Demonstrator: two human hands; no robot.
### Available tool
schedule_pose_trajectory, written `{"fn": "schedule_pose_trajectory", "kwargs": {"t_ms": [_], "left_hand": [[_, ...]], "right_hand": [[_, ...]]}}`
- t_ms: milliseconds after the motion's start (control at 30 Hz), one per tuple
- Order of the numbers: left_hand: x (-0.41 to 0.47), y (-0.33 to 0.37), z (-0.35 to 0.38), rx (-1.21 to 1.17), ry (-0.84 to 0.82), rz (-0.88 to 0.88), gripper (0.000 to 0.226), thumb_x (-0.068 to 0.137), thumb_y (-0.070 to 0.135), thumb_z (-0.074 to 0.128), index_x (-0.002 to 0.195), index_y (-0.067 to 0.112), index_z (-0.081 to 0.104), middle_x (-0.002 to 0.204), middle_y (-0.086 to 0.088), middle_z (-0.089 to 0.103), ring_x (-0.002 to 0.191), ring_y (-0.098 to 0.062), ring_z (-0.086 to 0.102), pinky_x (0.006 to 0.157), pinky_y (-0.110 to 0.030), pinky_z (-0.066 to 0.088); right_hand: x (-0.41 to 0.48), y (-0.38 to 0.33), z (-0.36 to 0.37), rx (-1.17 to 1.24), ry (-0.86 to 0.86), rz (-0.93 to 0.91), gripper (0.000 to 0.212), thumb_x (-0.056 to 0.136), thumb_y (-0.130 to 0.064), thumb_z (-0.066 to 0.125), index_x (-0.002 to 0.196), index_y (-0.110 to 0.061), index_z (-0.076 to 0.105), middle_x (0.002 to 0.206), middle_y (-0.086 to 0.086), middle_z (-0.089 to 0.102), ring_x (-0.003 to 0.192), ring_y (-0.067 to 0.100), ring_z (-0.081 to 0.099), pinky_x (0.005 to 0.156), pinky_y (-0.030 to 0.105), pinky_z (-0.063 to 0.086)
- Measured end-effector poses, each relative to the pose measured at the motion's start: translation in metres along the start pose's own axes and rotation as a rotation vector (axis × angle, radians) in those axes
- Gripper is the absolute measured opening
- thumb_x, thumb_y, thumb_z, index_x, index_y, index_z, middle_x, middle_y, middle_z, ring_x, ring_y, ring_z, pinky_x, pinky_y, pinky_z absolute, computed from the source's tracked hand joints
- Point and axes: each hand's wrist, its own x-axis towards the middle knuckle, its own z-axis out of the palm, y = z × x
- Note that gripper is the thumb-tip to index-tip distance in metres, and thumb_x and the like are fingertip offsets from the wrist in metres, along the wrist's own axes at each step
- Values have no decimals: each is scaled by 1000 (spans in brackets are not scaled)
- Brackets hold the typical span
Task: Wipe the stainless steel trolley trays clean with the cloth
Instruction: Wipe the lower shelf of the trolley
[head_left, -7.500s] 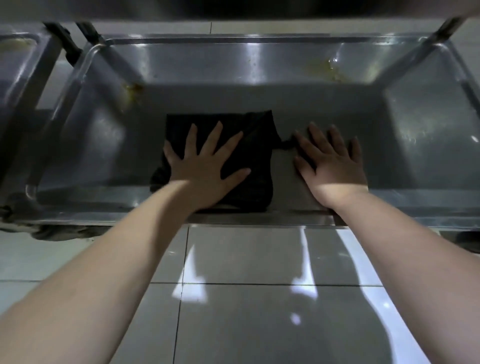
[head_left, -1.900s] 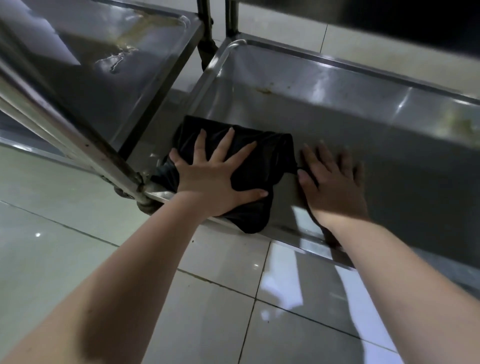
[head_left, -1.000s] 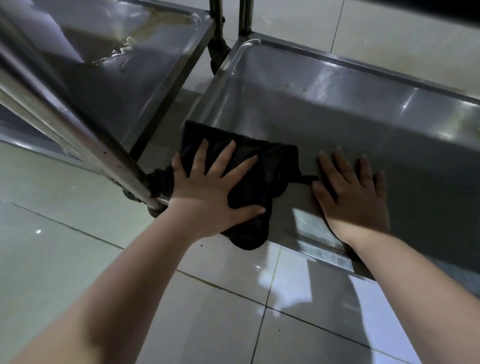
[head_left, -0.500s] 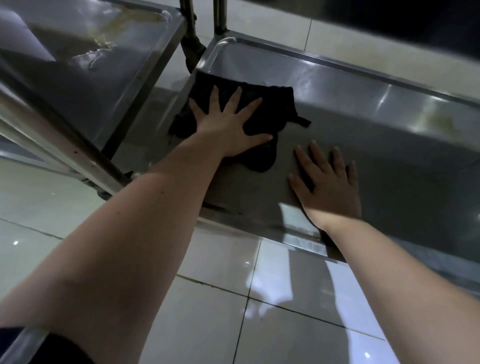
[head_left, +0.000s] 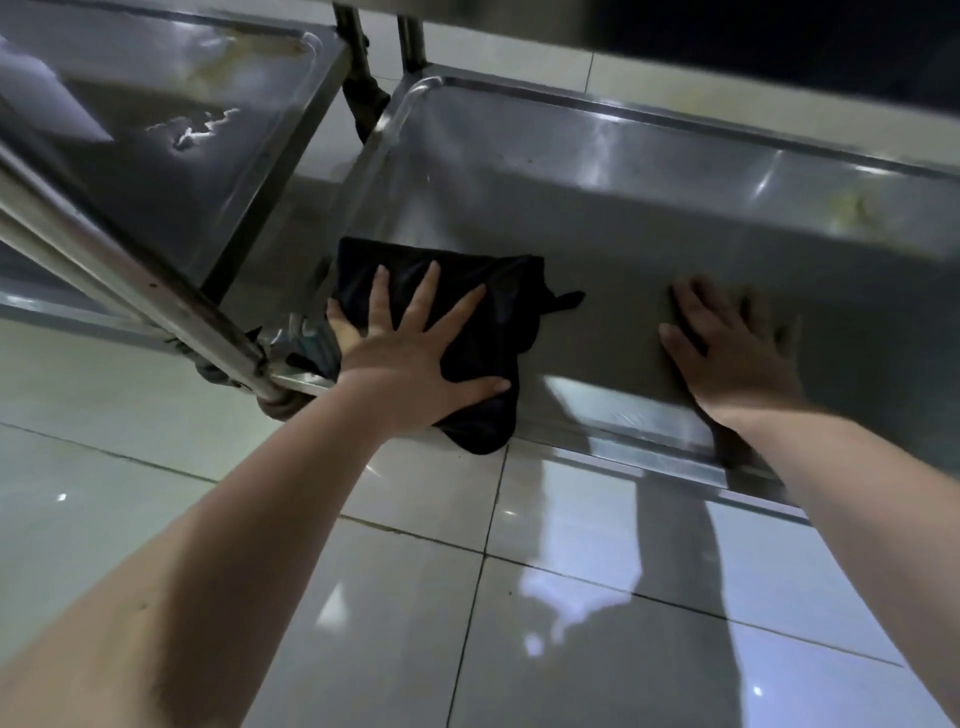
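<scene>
Black cloth (head_left: 470, 332) is pressed flat at centre frame under the spread left hand (head_left: 415, 353), nothing clenched, likely for full wiping contact. The tray (head_left: 649, 171) is braced by the flat right hand (head_left: 727, 353), holding nothing; yellowish residue (head_left: 852, 213) at upper right looks unwiped.

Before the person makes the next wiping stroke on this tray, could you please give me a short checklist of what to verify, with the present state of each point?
1. Left hand flat on the cloth, fingers spread: ok.
2. Cloth fully inside the tray: not ok, one end hangs over the near rim.
3. Right hand apart from the cloth, flat on the tray floor: ok.
4. Far wall clean: not ok, a yellowish stain shows at its right part.
5. Neighbouring tray clean: not ok, residue shows on it.
6. Cloth clean enough to go on: cannot tell, it is black.
</scene>
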Motion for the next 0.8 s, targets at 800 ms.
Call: {"fn": "schedule_pose_trajectory", "kwargs": {"t_ms": [800], "left_hand": [[28,80,11,-12,89,74,93,57,100,8,137,63,-22,160,17,-17,147,-34,-18,103,-75,-3]], "right_hand": [[1,-1,12,-45,38,-21,56,101,-53,24,153,-46,5,162,-21,-3,150,29,-8,114,62,-9]]}}
